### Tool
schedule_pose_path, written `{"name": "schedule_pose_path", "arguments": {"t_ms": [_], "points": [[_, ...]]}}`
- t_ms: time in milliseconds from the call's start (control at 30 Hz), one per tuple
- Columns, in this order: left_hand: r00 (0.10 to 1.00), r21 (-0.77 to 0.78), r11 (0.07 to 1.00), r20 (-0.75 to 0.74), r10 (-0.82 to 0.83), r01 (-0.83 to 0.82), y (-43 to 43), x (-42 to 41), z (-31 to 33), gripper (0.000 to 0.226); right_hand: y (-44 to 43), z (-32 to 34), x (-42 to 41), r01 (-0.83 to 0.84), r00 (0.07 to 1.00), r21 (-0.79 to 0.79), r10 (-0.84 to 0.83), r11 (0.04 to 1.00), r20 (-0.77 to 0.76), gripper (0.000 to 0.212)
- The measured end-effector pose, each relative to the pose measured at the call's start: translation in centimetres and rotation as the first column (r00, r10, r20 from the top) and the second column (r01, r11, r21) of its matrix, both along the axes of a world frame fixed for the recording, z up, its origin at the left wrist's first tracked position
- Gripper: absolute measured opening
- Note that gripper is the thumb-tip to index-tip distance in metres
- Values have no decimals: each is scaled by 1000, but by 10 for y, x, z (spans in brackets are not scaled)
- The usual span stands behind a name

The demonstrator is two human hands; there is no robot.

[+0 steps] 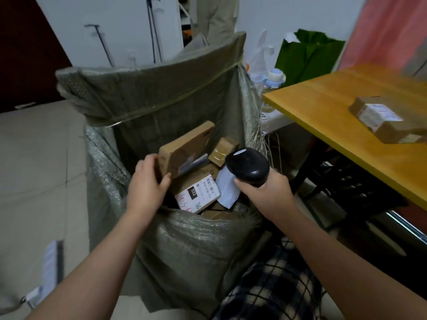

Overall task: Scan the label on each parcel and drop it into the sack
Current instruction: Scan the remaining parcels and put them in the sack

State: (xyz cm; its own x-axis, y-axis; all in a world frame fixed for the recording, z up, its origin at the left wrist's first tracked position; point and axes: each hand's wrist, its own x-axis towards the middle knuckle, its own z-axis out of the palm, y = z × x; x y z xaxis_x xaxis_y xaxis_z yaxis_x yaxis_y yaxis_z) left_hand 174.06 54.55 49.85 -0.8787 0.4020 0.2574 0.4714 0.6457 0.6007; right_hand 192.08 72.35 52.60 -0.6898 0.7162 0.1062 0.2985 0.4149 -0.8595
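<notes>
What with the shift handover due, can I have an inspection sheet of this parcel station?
Surface: wooden table at right, one taped parcel lying on it.
Job's things: open sack holding several parcels, a labelled parcel face up on top; flat parcel tilted in the sack's mouth; black scanner.
Clutter: green bag and bottles behind the table.
Hands: left hand grips the flat parcel's edge; right hand holds the scanner.
Cables: nothing seen.
Surroundings: white wall, pink curtain at right.
</notes>
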Motion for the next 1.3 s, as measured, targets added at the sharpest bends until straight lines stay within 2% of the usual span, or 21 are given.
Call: {"name": "schedule_pose_path", "arguments": {"t_ms": [133, 233, 300, 367, 500, 633, 767, 967, 1067, 1133, 1200, 1300], "points": [[989, -260, 964, -117, -89, 55, 33, -11, 4, 48, 6, -5, -4, 32, 999, -31, -31, 999, 5, 27], [992, -460, 884, -43, -117, 84, 54, -18, -3, 43, 13, -6, -4, 48, 999, -64, -46, 997, 20, 25], [990, -538, 837, -24, -136, 102, 66, -19, -6, 43, 18, -8, -3, 55, 998, -78, -53, 995, 31, 23], [979, -536, 835, -72, -191, 123, 77, -15, -5, 47, 22, -9, -1, 77, 997, -87, -75, 993, 25, 21], [922, -429, 866, -163, -352, 255, 106, 10, 11, 45, 34, -4, 16, 141, 990, -86, -142, 986, -4, 23], [842, -354, 834, -185, -507, 424, 152, 49, 33, 39, 61, 6, 51, 251, 967, -102, -255, 963, -27, 31], [753, -264, 768, -179, -633, 583, 205, 97, 53, 40, 95, 24, 95, 392, 916, -86, -397, 916, -58, 27], [600, -227, 627, -182, -779, 745, 293, 162, 71, 39, 140, 56, 156, 525, 841, -69, -529, 848, -114, 19], [551, -233, 578, -175, -816, 782, 344, 181, 79, 41, 165, 63, 175, 577, 800, -78, -582, 813, -142, 19], [522, -238, 551, -177, -834, 800, 377, 187, 85, 44, 175, 67, 181, 563, 795, -158, -584, 811, -165, 31], [496, -278, 526, -177, -850, 804, 405, 189, 89, 48, 184, 67, 185, 505, 790, -335, -582, 796, -192, 42], [455, -454, 460, -130, -881, 763, 426, 184, 84, 57, 191, 68, 184, 446, 802, -479, -575, 756, -161, 21]]}}
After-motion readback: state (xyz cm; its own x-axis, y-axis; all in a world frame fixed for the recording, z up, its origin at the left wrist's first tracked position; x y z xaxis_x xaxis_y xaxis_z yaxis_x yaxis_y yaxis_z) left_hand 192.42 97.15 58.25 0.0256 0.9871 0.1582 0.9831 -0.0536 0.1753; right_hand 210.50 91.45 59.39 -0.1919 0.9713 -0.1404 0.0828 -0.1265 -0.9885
